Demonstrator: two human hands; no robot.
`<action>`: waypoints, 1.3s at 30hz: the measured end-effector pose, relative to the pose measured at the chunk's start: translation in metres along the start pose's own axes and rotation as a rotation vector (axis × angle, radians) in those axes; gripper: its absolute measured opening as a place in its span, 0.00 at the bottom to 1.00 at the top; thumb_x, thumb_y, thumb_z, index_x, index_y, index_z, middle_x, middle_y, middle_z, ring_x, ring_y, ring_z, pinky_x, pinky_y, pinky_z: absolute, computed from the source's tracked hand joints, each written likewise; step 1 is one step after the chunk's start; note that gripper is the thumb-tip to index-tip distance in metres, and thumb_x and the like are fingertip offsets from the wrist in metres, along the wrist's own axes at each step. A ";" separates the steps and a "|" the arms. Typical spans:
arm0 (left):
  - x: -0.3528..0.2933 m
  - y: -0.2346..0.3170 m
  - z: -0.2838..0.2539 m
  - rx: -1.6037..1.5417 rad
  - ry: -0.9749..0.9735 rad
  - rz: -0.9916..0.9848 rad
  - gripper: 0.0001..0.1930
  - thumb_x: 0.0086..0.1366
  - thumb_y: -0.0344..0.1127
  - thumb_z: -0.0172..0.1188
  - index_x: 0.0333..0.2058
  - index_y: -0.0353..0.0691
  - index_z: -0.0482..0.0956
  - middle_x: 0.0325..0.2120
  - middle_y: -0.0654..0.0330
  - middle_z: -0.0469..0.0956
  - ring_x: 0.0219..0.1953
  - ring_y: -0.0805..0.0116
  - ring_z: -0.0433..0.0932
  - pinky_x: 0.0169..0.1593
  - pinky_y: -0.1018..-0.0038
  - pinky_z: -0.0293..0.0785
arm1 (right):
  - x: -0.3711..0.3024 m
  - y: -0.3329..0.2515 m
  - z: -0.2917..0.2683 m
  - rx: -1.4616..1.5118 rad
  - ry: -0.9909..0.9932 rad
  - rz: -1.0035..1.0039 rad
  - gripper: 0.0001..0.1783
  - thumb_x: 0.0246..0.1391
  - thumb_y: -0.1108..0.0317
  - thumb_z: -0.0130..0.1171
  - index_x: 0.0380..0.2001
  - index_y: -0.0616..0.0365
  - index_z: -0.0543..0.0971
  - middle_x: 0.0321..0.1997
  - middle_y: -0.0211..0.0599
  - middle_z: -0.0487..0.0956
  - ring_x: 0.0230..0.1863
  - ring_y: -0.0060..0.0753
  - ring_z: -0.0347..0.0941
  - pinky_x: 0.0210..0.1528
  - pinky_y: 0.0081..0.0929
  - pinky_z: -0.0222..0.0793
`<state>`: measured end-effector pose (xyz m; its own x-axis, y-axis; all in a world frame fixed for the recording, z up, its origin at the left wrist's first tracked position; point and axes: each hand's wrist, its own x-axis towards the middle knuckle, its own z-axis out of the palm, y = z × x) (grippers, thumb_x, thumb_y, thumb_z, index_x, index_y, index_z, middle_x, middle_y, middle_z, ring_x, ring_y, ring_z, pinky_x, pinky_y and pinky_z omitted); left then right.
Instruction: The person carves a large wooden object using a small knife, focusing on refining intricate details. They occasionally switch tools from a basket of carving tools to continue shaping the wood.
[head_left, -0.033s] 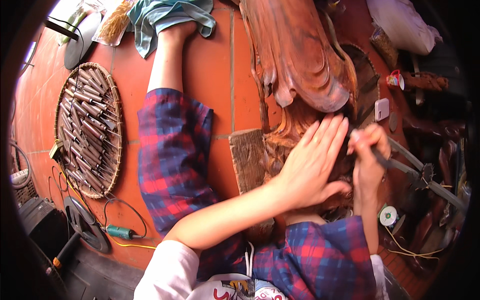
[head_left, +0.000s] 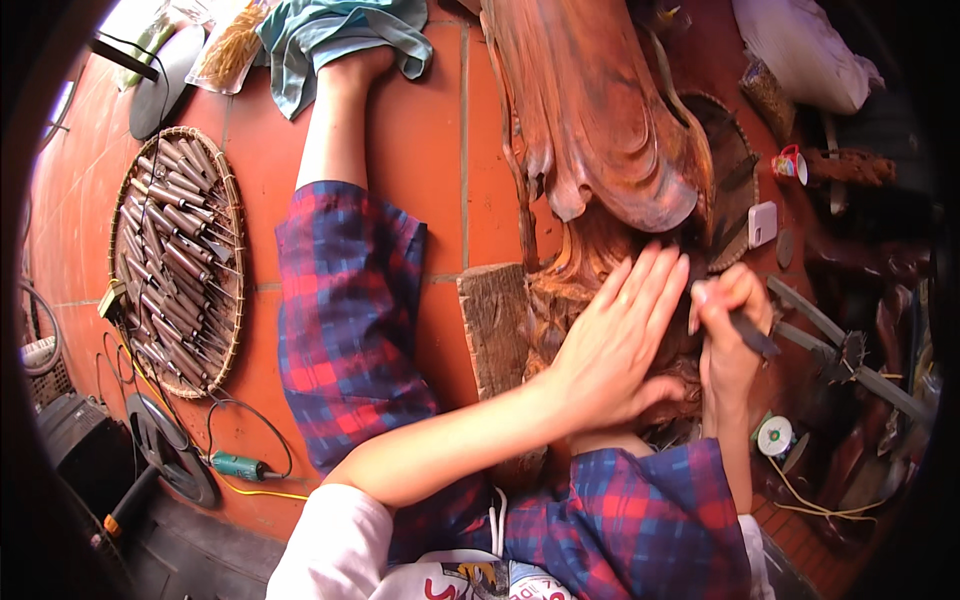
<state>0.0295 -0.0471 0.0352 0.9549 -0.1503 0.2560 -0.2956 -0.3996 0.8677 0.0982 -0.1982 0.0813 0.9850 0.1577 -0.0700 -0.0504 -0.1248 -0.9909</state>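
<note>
A large reddish-brown wood carving (head_left: pixel 605 110) with smooth, robe-like folds lies in front of me, and its rougher lower part is gnarled. Across that lower part my left hand (head_left: pixel 622 335) rests flat with fingers stretched out, the fingertips just below the rounded fold. Close to its right, my right hand (head_left: pixel 735 318) is closed around a dark, flat, strip-like piece (head_left: pixel 752 336). One end sticks out below the fingers; what kind it is I cannot make out. A rough wooden block (head_left: pixel 495 325) stands beside the carving on the left.
A round woven tray (head_left: pixel 238 250) of wooden-handled carving tools sits at left on the tiles. Near it lie a green power tool (head_left: pixel 240 465) and cables. To the right are a red-and-white cup (head_left: pixel 790 165), a pale phone (head_left: pixel 762 222), metal bars (head_left: pixel 890 390) and a white spool (head_left: pixel 775 436).
My right hand has shifted slightly down toward me, and the dark piece in it now points lower right. My left hand has slid down a little, still flat.
</note>
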 end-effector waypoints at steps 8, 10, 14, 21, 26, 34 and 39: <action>0.014 0.002 -0.004 0.021 0.016 -0.033 0.60 0.54 0.65 0.67 0.69 0.21 0.51 0.67 0.34 0.58 0.72 0.40 0.57 0.74 0.52 0.50 | 0.011 0.003 -0.001 0.040 -0.018 -0.052 0.16 0.53 0.87 0.63 0.23 0.57 0.68 0.29 0.31 0.71 0.28 0.22 0.74 0.28 0.18 0.71; -0.002 0.009 -0.006 -0.013 -0.017 -0.044 0.59 0.53 0.62 0.70 0.69 0.22 0.53 0.68 0.35 0.58 0.73 0.40 0.56 0.74 0.52 0.50 | 0.000 0.002 -0.013 -0.046 -0.091 -0.013 0.18 0.50 0.89 0.63 0.23 0.56 0.67 0.29 0.30 0.70 0.28 0.21 0.72 0.28 0.18 0.72; 0.022 0.006 -0.011 -0.017 0.025 -0.046 0.59 0.55 0.66 0.67 0.68 0.20 0.53 0.66 0.34 0.60 0.69 0.39 0.61 0.72 0.52 0.52 | 0.022 -0.006 -0.002 0.002 -0.024 -0.077 0.15 0.54 0.86 0.61 0.24 0.57 0.69 0.30 0.33 0.72 0.29 0.23 0.74 0.27 0.17 0.69; 0.014 0.009 -0.004 -0.023 0.007 -0.066 0.60 0.53 0.65 0.68 0.68 0.20 0.53 0.67 0.33 0.58 0.71 0.40 0.57 0.73 0.53 0.50 | 0.020 -0.014 -0.012 -0.011 -0.121 0.018 0.17 0.52 0.87 0.62 0.22 0.55 0.67 0.28 0.31 0.69 0.26 0.19 0.68 0.28 0.15 0.66; 0.009 0.014 0.004 -0.023 0.029 -0.071 0.60 0.51 0.63 0.71 0.68 0.21 0.53 0.68 0.34 0.56 0.73 0.38 0.54 0.75 0.53 0.47 | 0.010 0.008 -0.021 -0.036 -0.089 -0.065 0.18 0.52 0.86 0.62 0.23 0.54 0.66 0.30 0.31 0.68 0.27 0.20 0.69 0.28 0.17 0.69; 0.018 0.017 0.010 -0.025 0.041 -0.129 0.61 0.51 0.63 0.70 0.67 0.18 0.54 0.68 0.32 0.56 0.72 0.38 0.55 0.74 0.52 0.48 | 0.016 0.013 -0.024 -0.054 -0.085 -0.090 0.18 0.53 0.86 0.62 0.24 0.54 0.66 0.30 0.29 0.67 0.29 0.22 0.70 0.29 0.18 0.67; 0.031 0.033 -0.001 -0.030 -0.019 -0.197 0.62 0.51 0.65 0.69 0.67 0.16 0.53 0.68 0.31 0.57 0.72 0.37 0.54 0.75 0.52 0.48 | 0.032 -0.009 -0.025 0.063 -0.131 0.037 0.18 0.53 0.86 0.62 0.23 0.54 0.66 0.29 0.29 0.68 0.29 0.20 0.68 0.31 0.17 0.67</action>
<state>0.0493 -0.0638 0.0726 0.9934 -0.0890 0.0723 -0.1019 -0.3963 0.9124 0.1339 -0.2165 0.0904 0.9525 0.2813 -0.1171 -0.1008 -0.0719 -0.9923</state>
